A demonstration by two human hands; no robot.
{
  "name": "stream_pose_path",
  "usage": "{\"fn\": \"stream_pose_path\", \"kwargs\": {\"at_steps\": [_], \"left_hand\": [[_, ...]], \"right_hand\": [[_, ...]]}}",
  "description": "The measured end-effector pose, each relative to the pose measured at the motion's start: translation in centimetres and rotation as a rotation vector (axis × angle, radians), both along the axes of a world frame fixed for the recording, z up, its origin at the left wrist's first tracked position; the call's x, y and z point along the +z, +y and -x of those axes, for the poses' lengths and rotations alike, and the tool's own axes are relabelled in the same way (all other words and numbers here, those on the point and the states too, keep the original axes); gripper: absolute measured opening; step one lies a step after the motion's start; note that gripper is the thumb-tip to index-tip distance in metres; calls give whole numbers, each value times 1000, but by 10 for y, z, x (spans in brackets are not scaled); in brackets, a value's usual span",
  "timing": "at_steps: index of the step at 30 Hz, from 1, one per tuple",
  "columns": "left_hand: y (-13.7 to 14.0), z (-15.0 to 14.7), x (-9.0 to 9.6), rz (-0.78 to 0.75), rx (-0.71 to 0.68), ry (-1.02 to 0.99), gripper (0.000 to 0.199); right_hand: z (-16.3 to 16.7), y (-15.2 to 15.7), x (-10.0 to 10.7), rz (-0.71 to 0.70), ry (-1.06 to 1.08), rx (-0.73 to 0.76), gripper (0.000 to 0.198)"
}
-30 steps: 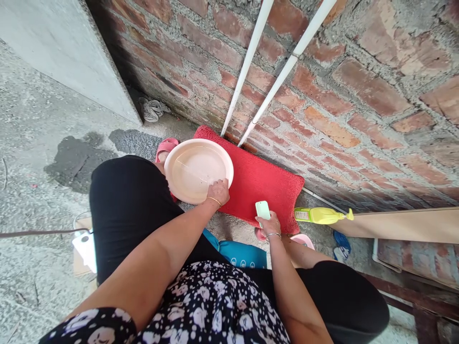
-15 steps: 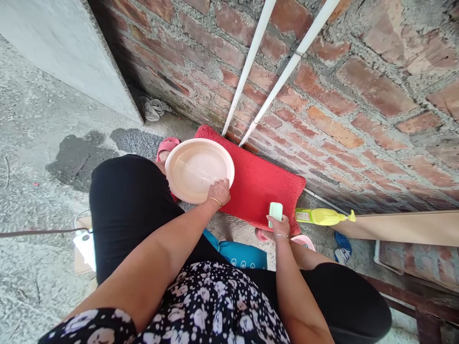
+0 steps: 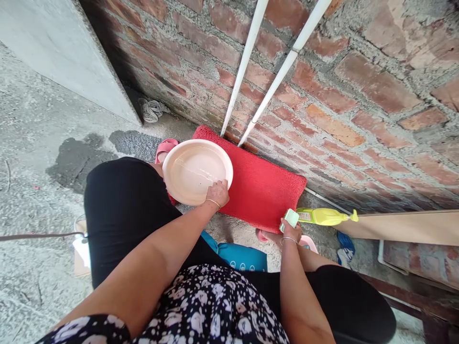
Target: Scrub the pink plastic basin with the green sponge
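My left hand (image 3: 217, 192) is closed on the near right rim of a round pale-pink plastic basin (image 3: 195, 188). The basin seems to have some clear water in it and is over the left end of a red mat (image 3: 256, 184). In my right hand (image 3: 293, 231) is a small pale-green scrub brush (image 3: 289, 219), its smooth back facing up and its underside hidden. That hand is above the mat's right end, close to a yellow bottle (image 3: 324, 216) with a pump top.
Behind the mat rises a brick wall (image 3: 315, 105) with two white pipes (image 3: 274, 83) along it. A teal bag-like item (image 3: 244, 255) is between my legs. Pink slippers (image 3: 167, 147) are on my feet. Blue-and-white cloth (image 3: 346, 246) lies at right.
My right hand has moved right with the brush, toward the yellow bottle, and the brush has turned. My left hand stays on the basin's rim.
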State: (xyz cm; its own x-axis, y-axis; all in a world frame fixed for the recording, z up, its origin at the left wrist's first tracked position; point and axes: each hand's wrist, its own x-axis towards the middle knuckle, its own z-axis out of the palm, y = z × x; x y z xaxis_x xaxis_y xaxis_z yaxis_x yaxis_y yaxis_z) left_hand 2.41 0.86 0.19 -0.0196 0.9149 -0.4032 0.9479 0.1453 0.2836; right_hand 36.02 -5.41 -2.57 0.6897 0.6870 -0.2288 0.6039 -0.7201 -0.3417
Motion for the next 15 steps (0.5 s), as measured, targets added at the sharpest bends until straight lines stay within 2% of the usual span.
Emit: {"fn": "stream_pose_path", "kwargs": {"at_steps": [2,5,7,9,12,15], "left_hand": [[0,0,-1,-6,2,2,34],[0,0,-2,2,7,10,35],[1,0,-2,13,8,16,34],[1,-1,-2,28,6,23,33],[2,-1,-1,49,5,29,34],[1,-1,-1,51,7,21,35]], "right_hand": [[19,13,2,-60,9,-35,68],[58,37,4,-144,35,153,72],[77,48,3,-107,5,294,71],[86,53,3,-44,-20,338,70],[74,50,2,3,-6,257,71],[44,39,0,3,9,71,71]]}}
